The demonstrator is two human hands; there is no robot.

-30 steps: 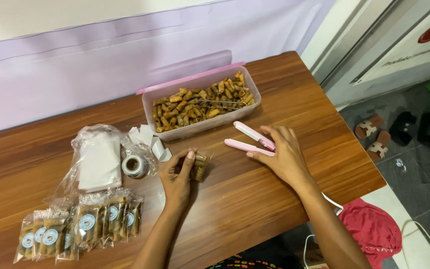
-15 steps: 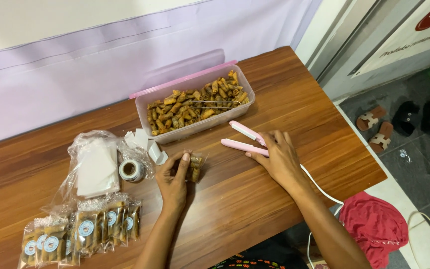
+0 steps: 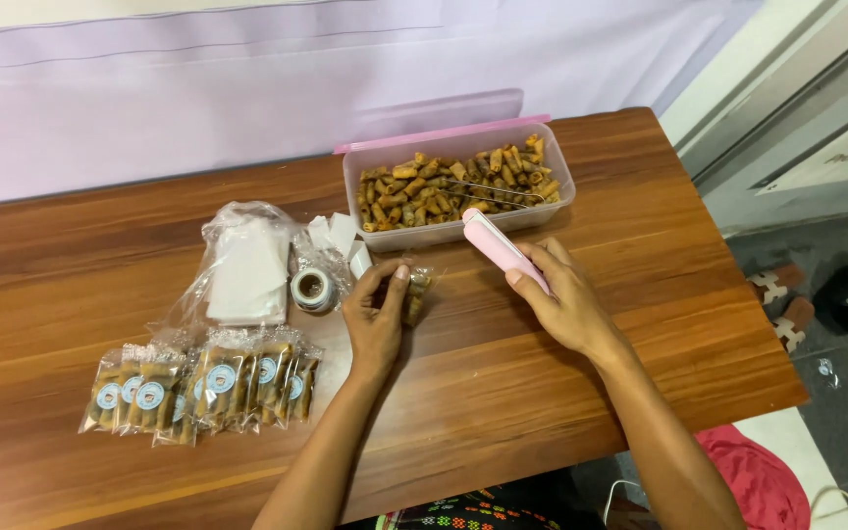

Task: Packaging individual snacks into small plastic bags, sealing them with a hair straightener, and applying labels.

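My left hand [image 3: 377, 316] holds a small clear bag of brown snacks [image 3: 416, 291] upright on the wooden table [image 3: 561, 393]. My right hand [image 3: 561, 299] grips a pink hand-held sealer [image 3: 503, 247], lifted just right of the bag with its arms together. Behind them stands a clear plastic tub [image 3: 458, 186] full of brown fried snack pieces, with metal tongs lying on top.
A row of several sealed snack bags with round blue labels [image 3: 203, 388] lies at the left front. A plastic bag of white sheets [image 3: 242, 270], a roll of stickers [image 3: 312, 289] and loose white papers [image 3: 338, 236] sit beside my left hand. A pink lid [image 3: 424, 132] leans behind the tub.
My right hand has picked the pink sealer up off the table and closed its arms. The left hand stays on the small snack bag.
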